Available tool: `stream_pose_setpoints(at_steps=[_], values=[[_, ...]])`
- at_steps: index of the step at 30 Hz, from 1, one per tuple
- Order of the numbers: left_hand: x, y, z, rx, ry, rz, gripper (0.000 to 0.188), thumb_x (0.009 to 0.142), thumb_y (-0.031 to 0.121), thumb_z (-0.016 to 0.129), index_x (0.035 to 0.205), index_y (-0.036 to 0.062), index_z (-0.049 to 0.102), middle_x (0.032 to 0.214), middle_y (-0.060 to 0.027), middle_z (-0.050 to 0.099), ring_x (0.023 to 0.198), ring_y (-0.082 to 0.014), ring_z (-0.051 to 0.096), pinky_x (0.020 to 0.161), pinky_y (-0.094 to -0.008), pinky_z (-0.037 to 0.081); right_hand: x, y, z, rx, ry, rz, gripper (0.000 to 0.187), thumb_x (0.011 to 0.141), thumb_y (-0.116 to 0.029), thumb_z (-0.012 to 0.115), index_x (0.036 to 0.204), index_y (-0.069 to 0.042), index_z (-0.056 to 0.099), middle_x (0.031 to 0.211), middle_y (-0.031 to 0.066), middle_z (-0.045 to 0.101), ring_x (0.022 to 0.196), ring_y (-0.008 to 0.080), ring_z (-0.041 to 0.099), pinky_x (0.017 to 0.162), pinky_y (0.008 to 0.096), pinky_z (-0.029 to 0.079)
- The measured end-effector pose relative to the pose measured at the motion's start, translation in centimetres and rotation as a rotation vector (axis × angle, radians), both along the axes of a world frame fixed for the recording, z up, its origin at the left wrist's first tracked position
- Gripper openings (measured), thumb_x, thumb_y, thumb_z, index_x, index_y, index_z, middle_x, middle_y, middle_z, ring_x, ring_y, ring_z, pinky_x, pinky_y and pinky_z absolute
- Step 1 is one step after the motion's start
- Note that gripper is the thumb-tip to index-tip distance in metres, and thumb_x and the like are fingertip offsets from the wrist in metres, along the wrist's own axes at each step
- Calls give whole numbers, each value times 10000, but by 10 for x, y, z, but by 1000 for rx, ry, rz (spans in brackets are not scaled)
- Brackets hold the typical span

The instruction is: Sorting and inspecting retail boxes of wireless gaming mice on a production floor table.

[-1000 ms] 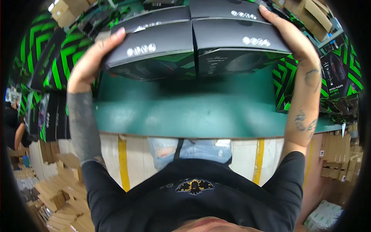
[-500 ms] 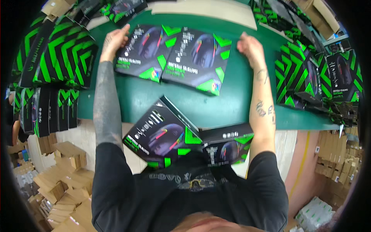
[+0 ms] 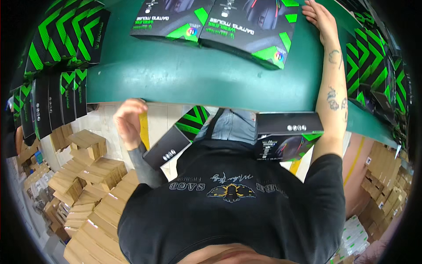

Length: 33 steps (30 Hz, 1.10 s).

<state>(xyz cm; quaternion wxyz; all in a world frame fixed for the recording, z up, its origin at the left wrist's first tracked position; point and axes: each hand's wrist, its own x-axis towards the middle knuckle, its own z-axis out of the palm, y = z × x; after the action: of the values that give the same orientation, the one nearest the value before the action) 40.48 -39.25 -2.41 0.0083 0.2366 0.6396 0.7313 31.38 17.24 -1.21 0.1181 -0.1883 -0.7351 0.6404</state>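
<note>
Two black-and-green gaming mouse boxes, a left one and a right one, lie side by side on the green table. My right hand rests just right of the right box, fingers outstretched and holding nothing. Off the near table edge is my left hand, its fingers loosely bent around nothing visible. Close to my left forearm, a tilted mouse box shows its black side, partly covered by that arm. Another mouse box sits by my waist, against my right forearm.
Upright mouse boxes stand at the table's left, with a row of narrower-looking boxes nearer. More boxes line the right side. Brown cartons pile up on the floor at left, and flattened cardboard lies at right.
My left hand has left the far boxes and come back past the near table edge. The box by my left arm has tilted. My right hand's fingers have straightened. The view has shifted.
</note>
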Motion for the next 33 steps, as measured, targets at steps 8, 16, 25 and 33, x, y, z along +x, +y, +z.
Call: stream_pose_setpoints(at_steps=[8, 16, 25, 33], values=[[23, 16, 2, -476, -183, -729, 758, 750, 548, 651, 1245, -11, 518, 1344, -180, 473, 1287, -311, 408, 1072, -415, 279, 78, -12, 43, -44, -145, 614, 564, 890, -479, 547, 1180, 5, 537, 1063, 91, 614, 977, 149, 578, 856, 279, 451], [85, -17, -94, -513, -821, -106, 448, 939, 369, 512, 1257, 54, 531, 1124, -112, 612, 1073, -183, 540, 921, -291, 416, 211, -74, 59, -39, -356, 1316, 1084, 505, -509, 867, 1346, -12, 399, 1226, 129, 543, 1113, 233, 526, 925, 353, 417], [99, -77, -68, -245, -548, -634, 719, 670, 199, 716, 1331, 47, 477, 1495, -172, 248, 1401, -290, 193, 1130, -390, 128, 308, -118, 83, 288, -788, 948, 747, 644, -178, 781, 1314, -84, 466, 1075, 164, 637, 988, 305, 625, 890, 357, 462], [118, -87, -37, -666, -508, -885, 1242, 524, 162, 831, 1481, 64, 45, 1532, -185, 81, 1418, -319, 85, 1116, -396, 214, 333, -50, 123, -101, 318, 104, 595, 776, -187, 605, 1308, 24, 444, 1326, 199, 458, 1200, 307, 478, 1032, 385, 364]])
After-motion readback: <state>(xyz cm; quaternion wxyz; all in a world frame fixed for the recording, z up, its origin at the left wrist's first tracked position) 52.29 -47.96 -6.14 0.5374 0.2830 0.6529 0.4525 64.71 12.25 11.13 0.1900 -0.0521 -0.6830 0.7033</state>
